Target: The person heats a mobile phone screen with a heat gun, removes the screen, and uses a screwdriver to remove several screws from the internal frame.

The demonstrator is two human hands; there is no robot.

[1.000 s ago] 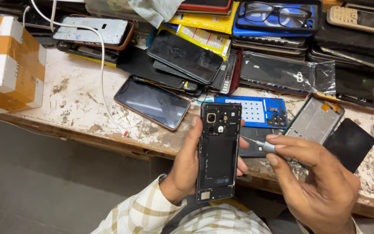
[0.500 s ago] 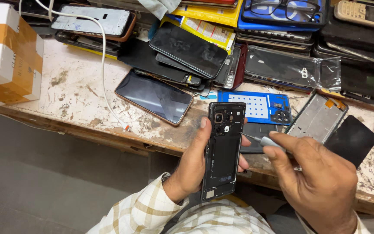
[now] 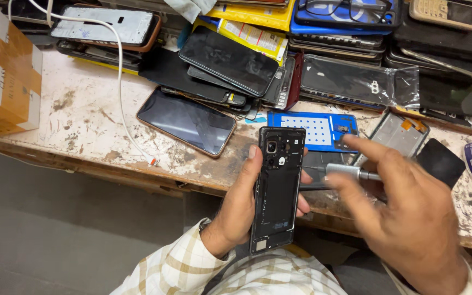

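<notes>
One worn, paint-flecked white table (image 3: 83, 117) fills the upper view, its far side piled with phones and phone parts too overlapped to count. One brown cardboard box (image 3: 4, 71) sits at nine o'clock, cut off by the left edge. One dark phone with a copper rim (image 3: 187, 121) lies face up just beside the pile, and one blue perforated mat (image 3: 315, 130) lies at twelve o'clock from the hands.

The left hand (image 3: 241, 210) wraps one black opened phone body (image 3: 277, 188), camera end up, thumb along its left edge and fingers curled behind; it is held in the air at the table's near edge, centre of view. The right hand (image 3: 411, 218), at four o'clock, pinches one slim metal screwdriver (image 3: 345, 172), its tip lying across the phone's upper right edge.

Compared with half a second ago, the right hand has risen and its forefinger is stretched out; it is blurred, so the exact grip is hard to make out.

One white cable (image 3: 120, 76) trails across the table.
</notes>
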